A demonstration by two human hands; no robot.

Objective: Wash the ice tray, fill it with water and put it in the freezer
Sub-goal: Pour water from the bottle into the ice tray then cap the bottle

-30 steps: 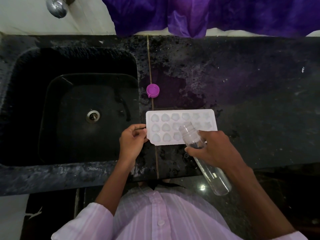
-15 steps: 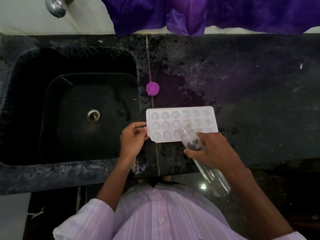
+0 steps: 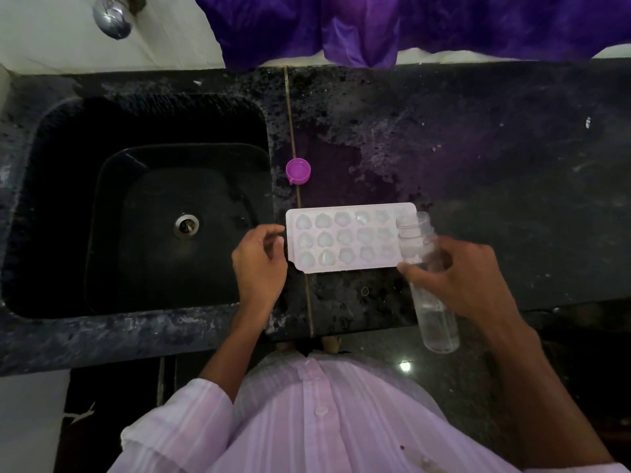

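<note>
The white ice tray lies flat on the dark counter just right of the sink, its heart and star cells facing up. My left hand rests beside the tray's left edge, fingers curled and slightly apart, fingertips close to the rim but not gripping it. My right hand is shut on a clear plastic bottle. The bottle is uncapped and tilted, its mouth over the tray's right end and a little water in its lower part. Whether water is running out cannot be made out.
The bottle's purple cap lies upside down on the counter behind the tray. A black sink with a drain is at left, a tap above it. A purple cloth hangs along the back wall. The counter's front edge is close to my body.
My right hand has carried the bottle's mouth from the tray's middle to its right end. My left hand has come off the tray's left corner and now sits just beside it.
</note>
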